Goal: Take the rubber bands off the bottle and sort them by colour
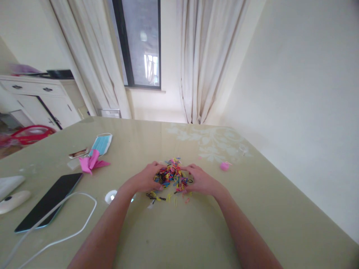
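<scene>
A heap of small coloured rubber bands lies on the table in front of me, in black, yellow, red, blue and pink. Cupped against the heap's left side is my left hand, its thumb and fingers apart. On the opposite side my right hand curves around the edge of the pile, also with thumb and fingers spread. Both touch the outer bands; the undersides of the fingers are hidden. A few loose bands are scattered on the near side of the heap.
On the left lie a dark tablet, a white cable, a white mouse, folded pink paper and a blue face mask. A small pink ball sits to the right. A wall borders the pale green table.
</scene>
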Motion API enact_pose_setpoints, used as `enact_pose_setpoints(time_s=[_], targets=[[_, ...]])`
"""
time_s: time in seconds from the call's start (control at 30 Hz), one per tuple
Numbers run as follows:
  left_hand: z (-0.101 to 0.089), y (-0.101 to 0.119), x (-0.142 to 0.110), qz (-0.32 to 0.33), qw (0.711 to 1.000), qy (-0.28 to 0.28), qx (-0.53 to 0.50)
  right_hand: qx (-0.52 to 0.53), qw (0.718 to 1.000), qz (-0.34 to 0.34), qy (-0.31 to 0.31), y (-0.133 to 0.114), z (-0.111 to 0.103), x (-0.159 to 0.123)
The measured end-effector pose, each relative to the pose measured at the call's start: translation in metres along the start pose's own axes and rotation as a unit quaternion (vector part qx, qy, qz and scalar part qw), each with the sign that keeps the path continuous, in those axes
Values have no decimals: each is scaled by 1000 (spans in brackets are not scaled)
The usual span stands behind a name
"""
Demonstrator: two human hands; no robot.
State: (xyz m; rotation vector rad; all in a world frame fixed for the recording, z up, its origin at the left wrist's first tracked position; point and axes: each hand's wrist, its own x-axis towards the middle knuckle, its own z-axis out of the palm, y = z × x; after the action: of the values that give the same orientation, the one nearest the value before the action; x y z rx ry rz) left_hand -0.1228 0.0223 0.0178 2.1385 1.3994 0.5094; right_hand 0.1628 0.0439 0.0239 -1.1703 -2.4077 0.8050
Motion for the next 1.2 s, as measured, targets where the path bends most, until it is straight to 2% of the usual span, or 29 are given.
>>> enact_pose_setpoints(time_s=[0.07, 0.23, 0.33, 0.43, 0.57, 0.7, 0.83, 0.97, 1.07, 1.2], targets=[[5, 3, 6, 16, 1000, 14, -19, -10, 1000, 25, 2, 0, 2, 1], [28, 14, 19, 28, 998, 51, -36, -37, 996, 40, 74, -5, 24, 16], [40, 15, 24, 30, 996, 76, -39, -29, 994, 31, 105, -9, 39, 26], [45, 15, 28, 38, 993, 107, -42, 26, 989, 2, 146, -12, 48, 34], [42, 18, 30, 57, 987, 144, -51, 157, 971, -41, 176, -13, 52, 37], [30, 25, 27, 41, 978, 184, -91, 216, 948, -45, 230, -8, 51, 38], [20, 28, 23, 29, 971, 193, -136, 228, 941, -48, 246, -9, 51, 38], [21, 28, 22, 49, 969, 182, -162, 231, 944, -40, 232, -15, 51, 35], [23, 26, 23, 50, 971, 178, -154, 219, 950, -23, 220, -15, 52, 35], [22, 22, 23, 35, 973, 185, -137, 190, 955, -33, 225, -14, 51, 35]])
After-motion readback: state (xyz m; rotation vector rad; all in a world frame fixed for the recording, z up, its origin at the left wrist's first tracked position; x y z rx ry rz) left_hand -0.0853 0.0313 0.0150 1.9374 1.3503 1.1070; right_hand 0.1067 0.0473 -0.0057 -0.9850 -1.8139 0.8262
